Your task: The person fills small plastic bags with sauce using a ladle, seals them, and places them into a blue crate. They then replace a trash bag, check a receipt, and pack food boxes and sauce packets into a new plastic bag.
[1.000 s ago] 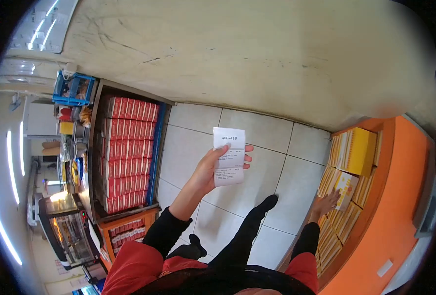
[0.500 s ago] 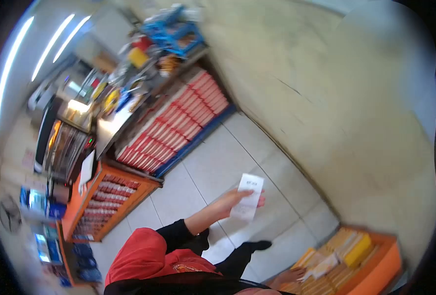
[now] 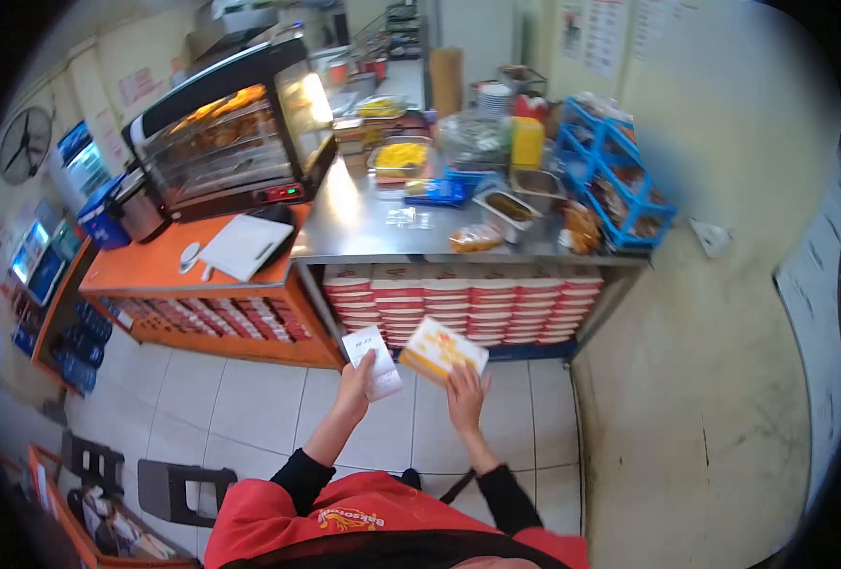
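My left hand (image 3: pixel 350 394) is closed on a white paper receipt (image 3: pixel 380 377), thumb on its printed face. To its right, my right hand (image 3: pixel 466 398) grips the lower right corner of a flat white and yellow cardboard box (image 3: pixel 432 347), fingers over its top. Both hands are in front of my body, above the tiled floor. Ahead of them stands a steel counter (image 3: pixel 344 242). Red and white boxes (image 3: pixel 468 303) are stacked on the shelf beneath it.
On the steel counter sit a tray of yellow food (image 3: pixel 401 157), metal pans (image 3: pixel 509 211) and a blue rack (image 3: pixel 619 180). A heated display case (image 3: pixel 231 133) and white cutting board (image 3: pixel 246 247) occupy the orange counter. The wall (image 3: pixel 686 379) bounds the right; a dark stool (image 3: pixel 185 491) stands lower left.
My view has swung from the wall corner to the counter. My right hand, earlier on the stacked yellow boxes, now holds one in front of me. The receipt stays in my left hand.
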### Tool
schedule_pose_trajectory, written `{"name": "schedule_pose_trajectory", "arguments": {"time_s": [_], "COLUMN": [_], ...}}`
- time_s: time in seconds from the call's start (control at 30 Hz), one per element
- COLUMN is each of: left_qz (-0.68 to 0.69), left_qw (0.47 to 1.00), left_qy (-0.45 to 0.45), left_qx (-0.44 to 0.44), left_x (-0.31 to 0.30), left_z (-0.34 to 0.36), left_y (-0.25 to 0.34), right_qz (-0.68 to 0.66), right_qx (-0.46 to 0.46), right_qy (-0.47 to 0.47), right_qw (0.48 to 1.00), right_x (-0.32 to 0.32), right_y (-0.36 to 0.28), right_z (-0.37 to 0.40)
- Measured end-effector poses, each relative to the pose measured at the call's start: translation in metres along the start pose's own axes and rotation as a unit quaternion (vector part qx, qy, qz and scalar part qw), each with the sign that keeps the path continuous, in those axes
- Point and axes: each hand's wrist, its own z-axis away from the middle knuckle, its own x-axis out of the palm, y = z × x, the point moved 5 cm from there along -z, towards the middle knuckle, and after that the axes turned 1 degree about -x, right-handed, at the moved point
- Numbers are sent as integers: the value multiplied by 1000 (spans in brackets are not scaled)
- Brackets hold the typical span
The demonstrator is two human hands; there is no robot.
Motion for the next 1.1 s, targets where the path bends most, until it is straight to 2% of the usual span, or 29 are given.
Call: {"name": "schedule_pose_trajectory", "arguments": {"time_s": [0.07,0.2,0.4,0.43,0.47,0.53,0.57,0.6,0.67,0.77,0.93,1.1], "left_qz": [15,39,27,29,-13,-17,-24,-32,-46,-59,-47,-92], "left_qw": [999,994,983,981,985,979,979,980,981,983,981,985], "left_qy": [25,60,114,101,81,112,117,122,126,127,155,118], "left_qx": [43,88,142,161,149,169,164,155,138,123,104,87], "left_x": [-13,-43,-65,-64,-75,-76,-77,-79,-83,-87,-94,-103], "left_z": [-20,-68,-163,-182,-208,-244,-264,-280,-313,-356,-393,-433], "left_y": [48,114,174,184,181,199,209,216,225,237,259,267], "right_qz": [-17,-40,-49,-45,-53,-61,-75,-172,-353,-410,-393,-353], "right_qx": [-98,-200,-266,-270,-240,-177,-177,-173,-156,-166,-133,-131], "right_qy": [6,-5,-63,-92,-75,-42,-14,-73,-185,-327,-300,-261], "right_qw": [995,979,961,957,966,981,981,967,904,835,859,889], "right_x": [31,100,231,250,267,265,253,253,260,275,318,335], "right_y": [-39,-96,-99,-95,-91,-108,-127,-139,-157,-192,-198,-197], "right_z": [-88,-211,-318,-332,-337,-363,-375,-383,-401,-429,-467,-488]}}
